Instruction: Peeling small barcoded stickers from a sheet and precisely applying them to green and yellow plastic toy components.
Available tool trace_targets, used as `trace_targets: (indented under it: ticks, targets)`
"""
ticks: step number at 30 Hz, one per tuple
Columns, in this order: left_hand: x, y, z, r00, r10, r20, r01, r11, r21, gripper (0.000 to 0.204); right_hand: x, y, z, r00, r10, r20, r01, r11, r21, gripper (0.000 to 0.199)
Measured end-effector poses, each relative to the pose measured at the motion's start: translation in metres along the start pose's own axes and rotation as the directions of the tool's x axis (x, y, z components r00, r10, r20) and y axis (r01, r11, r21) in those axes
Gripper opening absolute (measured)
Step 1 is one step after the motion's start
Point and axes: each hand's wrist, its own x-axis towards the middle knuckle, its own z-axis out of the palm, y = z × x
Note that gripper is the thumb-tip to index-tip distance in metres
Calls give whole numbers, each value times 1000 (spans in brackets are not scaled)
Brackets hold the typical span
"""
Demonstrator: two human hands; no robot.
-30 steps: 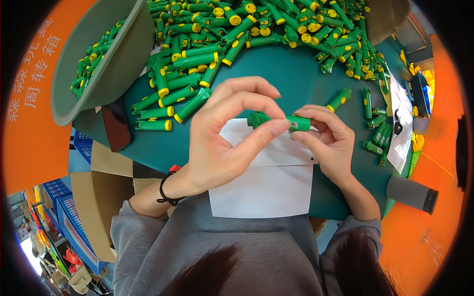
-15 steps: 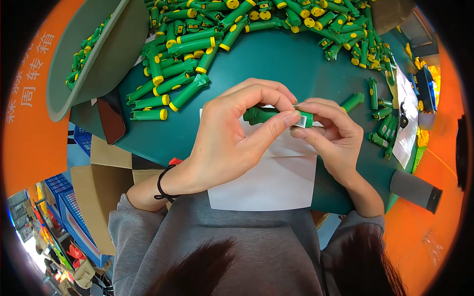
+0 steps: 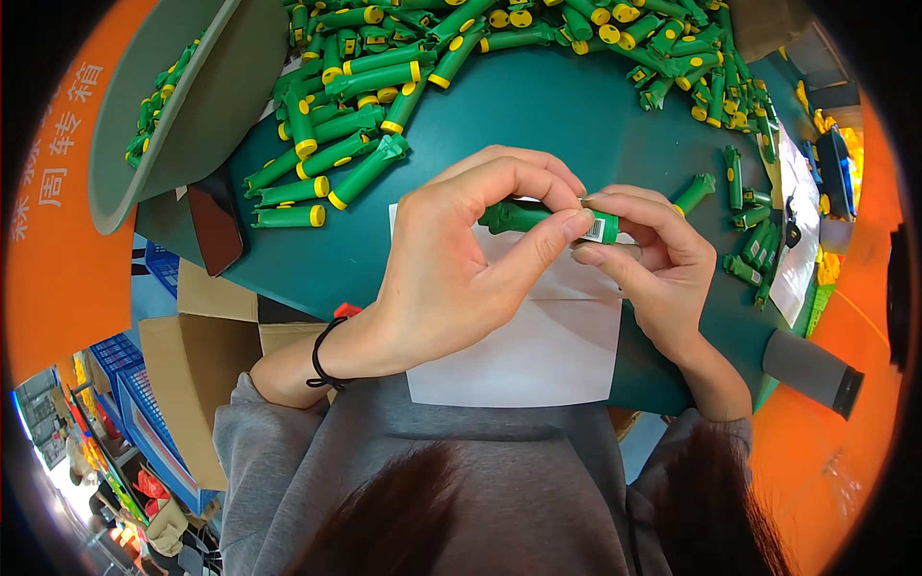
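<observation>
A small green plastic tube [image 3: 517,217] lies level between my two hands, above white paper [image 3: 519,355]. My left hand [image 3: 461,259] grips it from the left, thumb and forefinger pressed together beside a white barcode label [image 3: 596,228] near its right end. At that end my right hand [image 3: 672,264] is curled, forefinger above and thumb below the tube. Part of the tube is hidden by the left hand's fingers. Another green tube [image 3: 695,194] rests on the table just beyond my right hand.
Many green tubes with yellow caps [image 3: 384,82] are heaped across the far side of the green table [image 3: 538,106]. A grey-green basin [image 3: 206,115] tilts at left beside a dark phone [image 3: 213,226]. Labelled tubes [image 3: 759,245] and a grey cylinder [image 3: 812,372] lie right. A cardboard box [image 3: 197,384] stands lower left.
Both hands and the tube have shifted very slightly to the right in the picture. The grip looks the same, and the label still shows by the left thumb.
</observation>
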Motion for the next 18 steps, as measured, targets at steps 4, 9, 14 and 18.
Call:
trace_targets:
  ticks: [4,9,14,18]
  targets:
    - [-1,-2,0,1000,27,-1,-27,999,33,12,0,2,-1,1000,-16,14,16,1000,-4,39]
    - [3,-4,-3,990,-134,49,138,988,-72,19,-3,3,-5,1000,-18,19,18,999,-47,40]
    - [8,0,-10,843,-440,309,479,876,-60,18,-4,6,-4,1000,0,10,1,1000,-24,41]
    - [6,-7,-10,854,-400,332,467,871,-154,22,-2,3,-2,999,11,45,-6,995,-97,40]
